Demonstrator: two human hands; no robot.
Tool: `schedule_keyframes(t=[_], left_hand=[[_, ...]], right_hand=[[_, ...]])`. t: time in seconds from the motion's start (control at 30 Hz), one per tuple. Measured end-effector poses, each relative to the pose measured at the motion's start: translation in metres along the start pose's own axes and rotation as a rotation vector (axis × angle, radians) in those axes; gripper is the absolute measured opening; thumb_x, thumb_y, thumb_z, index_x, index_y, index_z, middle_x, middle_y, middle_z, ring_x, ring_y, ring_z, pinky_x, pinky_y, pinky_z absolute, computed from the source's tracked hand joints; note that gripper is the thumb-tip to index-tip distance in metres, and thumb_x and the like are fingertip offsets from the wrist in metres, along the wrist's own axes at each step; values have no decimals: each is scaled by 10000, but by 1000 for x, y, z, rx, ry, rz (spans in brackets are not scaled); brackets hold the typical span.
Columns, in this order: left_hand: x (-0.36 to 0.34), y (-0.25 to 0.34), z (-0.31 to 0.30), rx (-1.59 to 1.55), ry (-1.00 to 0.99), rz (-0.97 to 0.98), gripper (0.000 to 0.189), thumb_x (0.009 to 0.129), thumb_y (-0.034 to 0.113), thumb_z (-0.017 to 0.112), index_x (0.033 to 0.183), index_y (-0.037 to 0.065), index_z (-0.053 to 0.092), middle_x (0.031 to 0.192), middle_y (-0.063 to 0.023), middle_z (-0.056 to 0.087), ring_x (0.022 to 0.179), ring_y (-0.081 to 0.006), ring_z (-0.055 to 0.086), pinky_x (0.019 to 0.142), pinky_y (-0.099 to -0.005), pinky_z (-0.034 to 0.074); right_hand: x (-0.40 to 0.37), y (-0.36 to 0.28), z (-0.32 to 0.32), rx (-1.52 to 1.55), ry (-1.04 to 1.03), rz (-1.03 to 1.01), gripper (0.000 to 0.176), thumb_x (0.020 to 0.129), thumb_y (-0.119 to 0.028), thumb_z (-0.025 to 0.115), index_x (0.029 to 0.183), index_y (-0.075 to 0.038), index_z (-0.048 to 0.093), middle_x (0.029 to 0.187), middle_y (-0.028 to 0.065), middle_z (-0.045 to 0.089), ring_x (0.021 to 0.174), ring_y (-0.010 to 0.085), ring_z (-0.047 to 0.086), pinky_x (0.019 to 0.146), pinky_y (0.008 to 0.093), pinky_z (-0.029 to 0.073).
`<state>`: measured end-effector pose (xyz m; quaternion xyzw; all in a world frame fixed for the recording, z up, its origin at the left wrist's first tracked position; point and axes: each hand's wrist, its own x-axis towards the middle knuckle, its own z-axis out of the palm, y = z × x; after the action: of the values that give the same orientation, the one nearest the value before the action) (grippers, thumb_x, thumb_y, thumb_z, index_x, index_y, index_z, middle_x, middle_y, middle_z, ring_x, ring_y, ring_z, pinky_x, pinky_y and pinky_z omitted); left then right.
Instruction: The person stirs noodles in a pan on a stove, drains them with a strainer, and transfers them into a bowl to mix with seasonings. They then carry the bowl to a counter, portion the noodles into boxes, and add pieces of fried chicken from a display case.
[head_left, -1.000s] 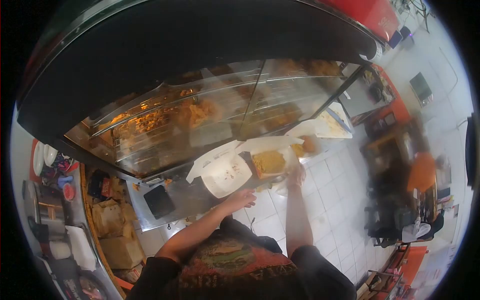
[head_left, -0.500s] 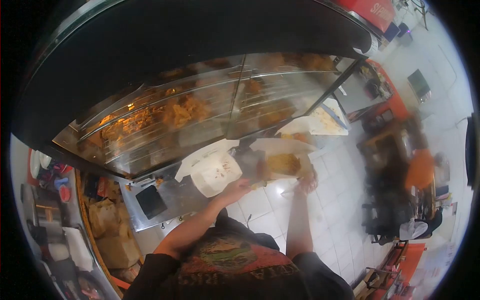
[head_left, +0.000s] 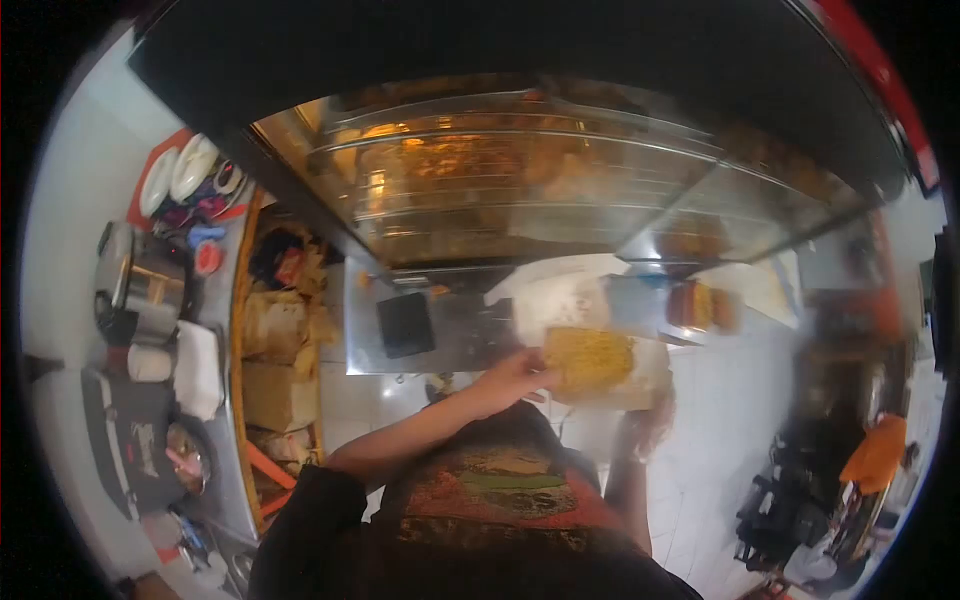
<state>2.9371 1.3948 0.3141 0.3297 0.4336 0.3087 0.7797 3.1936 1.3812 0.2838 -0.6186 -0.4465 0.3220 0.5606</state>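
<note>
A light takeaway box (head_left: 650,375) filled with yellow food, like rice or noodles (head_left: 590,358), is held before my chest, off the counter. My left hand (head_left: 512,383) is closed on the box's left edge, with the thumb near the food. At the right side my right hand (head_left: 648,428), blurred and seemingly in a clear glove, grips the box; its fingers are partly hidden. Just beyond, an open white box (head_left: 560,293) with reddish-brown spots inside stands on the metal counter (head_left: 465,345).
A heated glass cabinet (head_left: 480,180) with fried food on racks spans the far side. A black square pad (head_left: 406,325) lies on the counter. More food packaging (head_left: 690,305) stands to the right. Shelves with brown bags (head_left: 275,325) and a side counter (head_left: 225,400) are at left.
The box of yellow food has come away from the counter, closer to my body. My left hand now grips its left edge. The camera view has turned left.
</note>
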Motion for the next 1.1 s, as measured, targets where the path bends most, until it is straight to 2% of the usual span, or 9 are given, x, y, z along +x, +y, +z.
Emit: schedule_keyframes(t=[0.03, 0.1, 0.17, 0.3, 0.57, 0.7, 0.9, 0.97, 1.1], left_hand=[[-24, -3, -17, -39, 80, 77, 503, 910, 246, 570, 1320, 9, 400, 1180, -132, 553, 1017, -218, 589, 824, -336, 529], [-78, -12, -55, -107, 208, 223, 470, 909, 226, 559, 1303, 11, 416, 1171, -128, 557, 1023, -216, 590, 820, -339, 531], [-122, -12, -86, -136, 454, 198, 433, 901, 199, 534, 1283, 16, 439, 1179, -115, 561, 1041, -213, 590, 837, -365, 523], [-171, -44, -170, -171, 658, 229, 422, 904, 218, 504, 1281, 37, 441, 1204, -88, 563, 1080, -207, 572, 855, -404, 507], [-151, -103, -276, -277, 608, 307, 343, 961, 256, 463, 1219, 32, 488, 1161, -81, 586, 1035, -198, 585, 829, -374, 503], [-138, -103, -280, -290, 603, 277, 374, 973, 297, 469, 1221, 19, 498, 1152, -87, 589, 1032, -198, 582, 849, -348, 495], [-130, -102, -271, -275, 590, 331, 363, 971, 297, 475, 1201, 22, 533, 1128, -94, 600, 1035, -195, 578, 854, -336, 490], [-137, -99, -268, -265, 619, 386, 330, 966, 260, 482, 1197, 31, 539, 1113, -91, 602, 1034, -189, 576, 844, -337, 489], [-153, -146, -284, 508, 768, 342, 417, 863, 197, 545, 1256, 66, 506, 1022, -119, 596, 964, -275, 584, 824, -387, 479]], right_hand=[[-11, 27, 20, 152, -43, 139, 478, 911, -357, 515, 1233, -5, 504, 1150, 134, 570, 1034, 212, 570, 849, 325, 499], [-40, -14, 68, -24, -228, -96, 570, 914, -426, 504, 1269, 18, 459, 1212, 141, 533, 1067, 228, 555, 894, 325, 487], [-60, -54, 118, 266, -490, 293, 627, 898, -404, 545, 1310, 38, 378, 1259, 185, 467, 1152, 254, 480, 941, 345, 442], [-73, -88, 203, -225, -782, 468, 669, 829, -352, 581, 1321, 53, 378, 1260, 215, 488, 1161, 269, 490, 962, 362, 414], [-103, 10, 298, -411, -689, 203, 587, 775, -295, 592, 1248, 39, 499, 1132, 284, 572, 1079, 370, 550, 955, 392, 414], [-96, 20, 295, -364, -713, 384, 589, 759, -289, 599, 1239, 40, 507, 1123, 288, 573, 1048, 376, 564, 925, 399, 433], [-96, 35, 280, -536, -573, 39, 609, 749, -320, 598, 1234, 38, 511, 1170, 276, 564, 1058, 374, 572, 938, 395, 428], [-92, 28, 276, -495, -616, 133, 602, 750, -333, 601, 1219, 36, 528, 1160, 259, 581, 1081, 359, 567, 947, 384, 423], [-97, -18, 265, -406, -548, 229, 576, 766, -357, 595, 1192, 29, 557, 1132, 227, 612, 1106, 332, 564, 956, 364, 414]])
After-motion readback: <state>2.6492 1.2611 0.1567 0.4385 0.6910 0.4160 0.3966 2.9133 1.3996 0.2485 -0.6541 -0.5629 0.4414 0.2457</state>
